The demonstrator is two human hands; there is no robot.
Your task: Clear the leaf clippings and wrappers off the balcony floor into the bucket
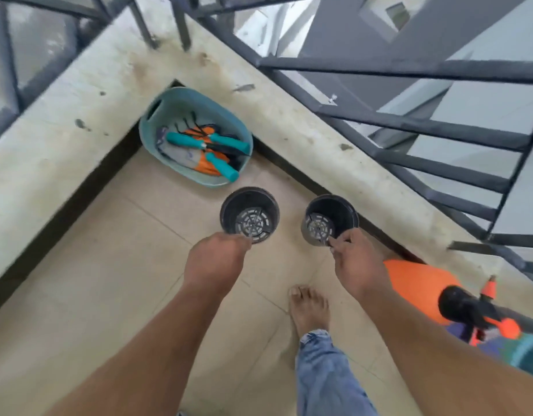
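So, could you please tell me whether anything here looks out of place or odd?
Nothing looks spilled or broken. The odd part: the left hand holds one empty black pot and the right hand a second black pot, tilted, while the floor tiles in view show no clippings or wrappers.

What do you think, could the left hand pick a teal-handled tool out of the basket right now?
Probably not yet. The left hand grips a black pot, so its fingers are taken. The path itself looks free: the basket sits open just ahead, tools on top.
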